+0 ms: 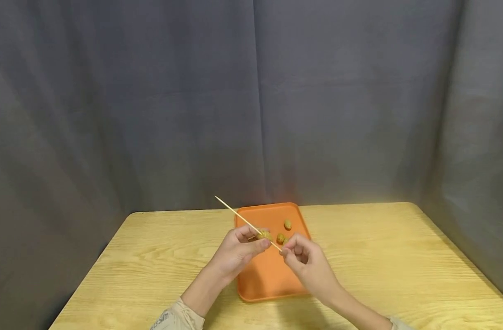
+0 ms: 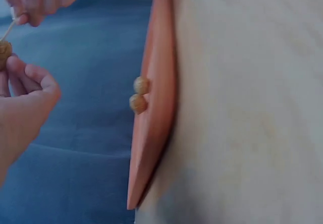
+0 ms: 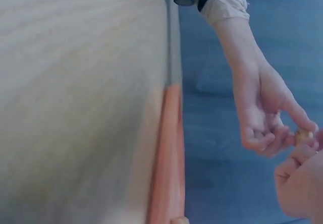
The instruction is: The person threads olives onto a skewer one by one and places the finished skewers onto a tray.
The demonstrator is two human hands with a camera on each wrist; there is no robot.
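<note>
A thin wooden skewer [image 1: 237, 214] slants above the orange tray [image 1: 272, 275], its far end pointing up and left. My left hand [image 1: 239, 252] pinches a golden-brown ball [image 1: 265, 235] between thumb and fingers, with the skewer running along or through it; the fingers hide part of that contact. At the skewer's near end my right hand [image 1: 311, 263] grips it between thumb and forefinger. In the left wrist view the ball [image 2: 4, 52] shows at the left edge, just below the right hand's fingertips. The right wrist view has both hands close together around the ball [image 3: 303, 136].
More brown balls lie on the tray: one toward the back [image 1: 287, 224] and another [image 1: 281, 238] close by my right fingers, with a further one partly covered by them. The tray sits on a light wood table [image 1: 379, 256], with a grey curtain [image 1: 194, 101] behind.
</note>
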